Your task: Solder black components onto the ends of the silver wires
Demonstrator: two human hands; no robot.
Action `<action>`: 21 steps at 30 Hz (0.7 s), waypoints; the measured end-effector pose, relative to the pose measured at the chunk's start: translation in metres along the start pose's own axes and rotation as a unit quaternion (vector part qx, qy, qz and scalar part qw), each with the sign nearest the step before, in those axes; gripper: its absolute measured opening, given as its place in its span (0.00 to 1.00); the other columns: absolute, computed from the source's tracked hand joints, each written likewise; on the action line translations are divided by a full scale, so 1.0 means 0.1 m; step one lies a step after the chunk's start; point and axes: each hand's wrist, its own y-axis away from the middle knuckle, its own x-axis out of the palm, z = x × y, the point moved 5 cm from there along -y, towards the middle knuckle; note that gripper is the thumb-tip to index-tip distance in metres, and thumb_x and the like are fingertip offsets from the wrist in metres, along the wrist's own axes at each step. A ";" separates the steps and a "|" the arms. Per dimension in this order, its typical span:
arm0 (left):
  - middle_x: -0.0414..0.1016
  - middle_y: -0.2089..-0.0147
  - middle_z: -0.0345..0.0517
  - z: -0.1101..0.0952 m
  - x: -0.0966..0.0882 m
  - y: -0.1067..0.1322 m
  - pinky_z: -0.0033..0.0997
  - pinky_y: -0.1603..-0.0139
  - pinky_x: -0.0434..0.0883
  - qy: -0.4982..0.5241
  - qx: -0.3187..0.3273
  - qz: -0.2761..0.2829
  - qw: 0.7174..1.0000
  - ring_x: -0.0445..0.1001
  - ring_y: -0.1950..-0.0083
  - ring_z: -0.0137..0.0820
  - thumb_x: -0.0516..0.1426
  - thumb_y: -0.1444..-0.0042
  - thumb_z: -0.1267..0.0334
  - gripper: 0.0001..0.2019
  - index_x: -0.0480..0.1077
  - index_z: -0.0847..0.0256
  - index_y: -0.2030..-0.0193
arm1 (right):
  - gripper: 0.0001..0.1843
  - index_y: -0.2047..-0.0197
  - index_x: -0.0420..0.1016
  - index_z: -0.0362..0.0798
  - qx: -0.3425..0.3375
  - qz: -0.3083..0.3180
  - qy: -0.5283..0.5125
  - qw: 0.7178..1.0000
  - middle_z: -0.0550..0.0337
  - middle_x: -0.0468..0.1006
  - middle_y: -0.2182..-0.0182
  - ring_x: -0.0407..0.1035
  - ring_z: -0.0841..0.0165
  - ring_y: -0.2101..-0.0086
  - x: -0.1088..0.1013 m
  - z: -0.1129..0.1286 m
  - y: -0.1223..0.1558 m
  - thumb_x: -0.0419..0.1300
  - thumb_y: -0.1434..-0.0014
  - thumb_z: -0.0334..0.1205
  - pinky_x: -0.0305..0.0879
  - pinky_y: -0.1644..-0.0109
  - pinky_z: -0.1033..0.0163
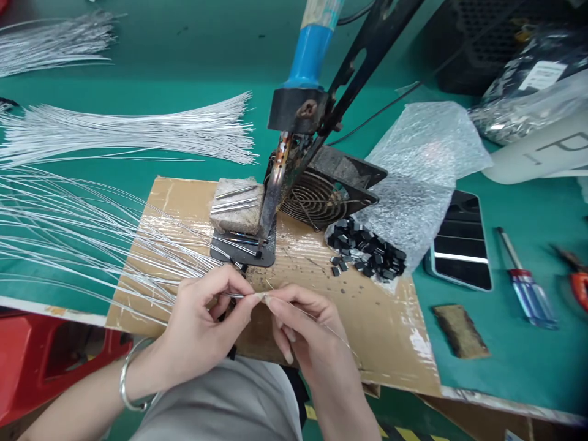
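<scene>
Both hands meet fingertip to fingertip over a cardboard sheet (395, 343). My left hand (202, 321), with a bangle on its wrist, pinches a thin grey wire end (235, 296) between thumb and forefinger. My right hand (315, 331) is closed on a fine wire (339, 337) that trails back past its palm; a short tip sticks up beyond the fingers. Where the two pieces meet is too small to make out. Just ahead, a soldering iron (310, 55) with a blue handle is clamped in a black stand (353, 67), tip down over a dark plate (266, 256).
Loose white wires (92, 226) fan out on the left, below a wire bundle (138, 131). A pale block (236, 217) carries metal rods. Behind are a fan (316, 196), small black parts (367, 251) and bubble wrap (427, 153). Rightward lie a phone (462, 239) and screwdriver (528, 291).
</scene>
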 end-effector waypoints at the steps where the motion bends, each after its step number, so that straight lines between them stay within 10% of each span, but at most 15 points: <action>1: 0.69 0.73 0.37 0.01 0.00 0.00 0.27 0.76 0.58 0.005 -0.003 -0.001 1.000 0.61 0.75 0.25 0.60 0.31 0.63 0.09 0.73 0.59 0.65 | 0.13 0.72 0.88 0.49 0.001 0.001 0.000 1.000 0.64 0.75 0.82 0.57 0.81 0.87 -0.01 -0.01 0.00 0.78 0.48 0.49 0.50 0.86 0.73; 21: 0.72 0.74 0.39 0.07 0.08 0.04 0.24 0.76 0.64 0.046 0.006 -0.077 0.996 0.67 0.76 0.25 0.61 0.33 0.63 0.07 0.73 0.58 0.64 | 0.10 0.69 0.89 0.50 -0.022 -0.043 -0.080 0.996 0.70 0.65 0.85 0.58 0.82 0.87 0.10 -0.09 0.06 0.78 0.47 0.47 0.53 0.85 0.79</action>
